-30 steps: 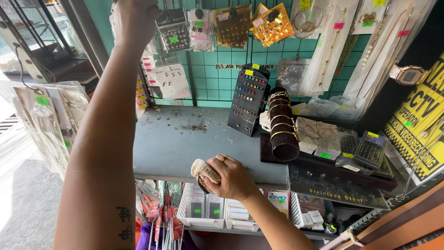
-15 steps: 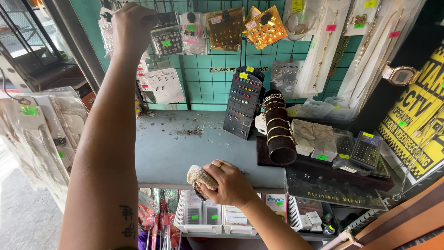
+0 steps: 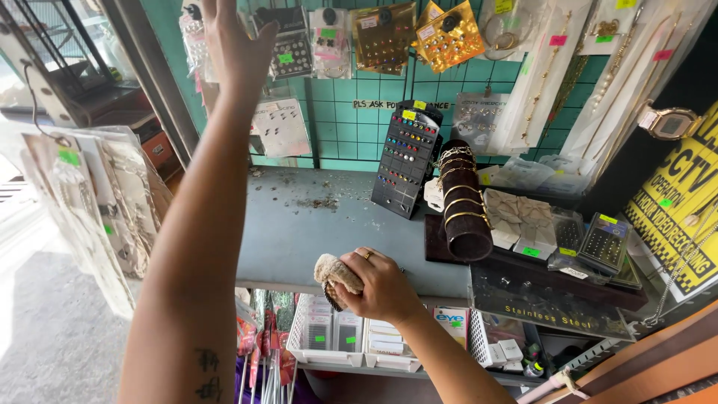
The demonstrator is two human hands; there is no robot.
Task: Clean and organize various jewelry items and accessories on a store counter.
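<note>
fingers (image 3: 357, 263) grip brush (image 3: 335, 278) (long axis upper-left to lower-right).

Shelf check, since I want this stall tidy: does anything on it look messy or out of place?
Yes. Small dry crumbs of debris lie scattered on the grey shelf near the back wall, beside the black earring stand. The right hand grips a beige cloth at the shelf's front edge.

Both arms are bare, with no sleeves on them at all. The left hand (image 3: 238, 46) has no ring and no watch. A small dark tattoo sits on the left forearm, far back from that hand, close to the elbow. The right hand (image 3: 380, 286) wears one thin gold ring on a finger. Its wrist has nothing on it.
</note>
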